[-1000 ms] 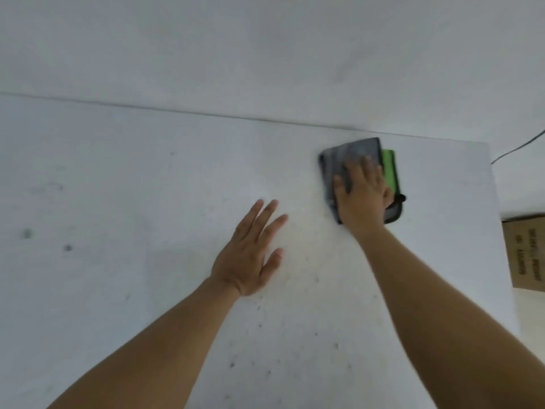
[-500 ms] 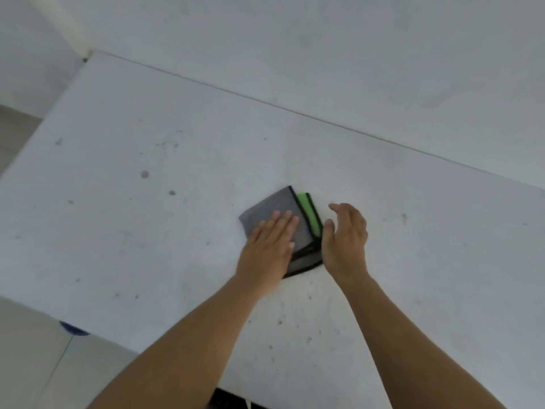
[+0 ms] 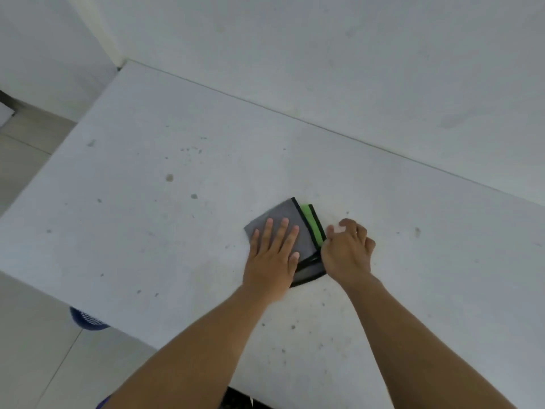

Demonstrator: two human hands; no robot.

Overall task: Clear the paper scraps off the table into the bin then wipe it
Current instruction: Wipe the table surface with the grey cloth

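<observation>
A folded grey cloth (image 3: 278, 214) with a green and black edge lies on the white table (image 3: 147, 231), near its middle. My left hand (image 3: 272, 252) presses flat on the grey part, fingers straight and spread. My right hand (image 3: 346, 252) sits just right of the cloth, against its green edge, with fingers loosely curled and nothing visibly held. Small dark specks and stains dot the tabletop. No paper scraps show on the table.
A blue bin (image 3: 85, 318) peeks out from under the table's near-left edge, on the pale tiled floor. A white wall (image 3: 324, 54) runs along the table's far side.
A second ago my right hand pressed the cloth while the left lay on the bare table. Now my left hand presses it and the right has come off beside it, fingers curling.
</observation>
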